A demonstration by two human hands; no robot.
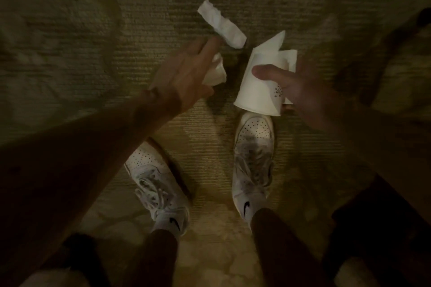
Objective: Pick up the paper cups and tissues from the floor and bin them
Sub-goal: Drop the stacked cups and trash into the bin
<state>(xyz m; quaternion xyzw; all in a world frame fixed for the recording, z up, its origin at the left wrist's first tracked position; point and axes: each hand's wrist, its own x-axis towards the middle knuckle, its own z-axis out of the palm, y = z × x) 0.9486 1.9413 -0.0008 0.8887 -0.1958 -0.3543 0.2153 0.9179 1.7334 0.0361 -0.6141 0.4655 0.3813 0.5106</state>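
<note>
Paper cup: we grip the paper cup (254, 93) in our right hand (303, 93), thumb laid across its side, its rim towards our wrist.
Folded tissues: the folded tissues (275, 42) sit behind the cup in the same hand, poking out past the fingers.
Crumpled tissue: the crumpled tissue (217, 73) is held under the fingers of our left hand (184, 77).
Loose tissue: the loose tissue (221, 24) lies on the carpet (163, 18) just beyond our left fingertips; we cannot tell if they touch.
Shoes: the white sneakers (253, 158) stand nearer us than both hands.
</note>
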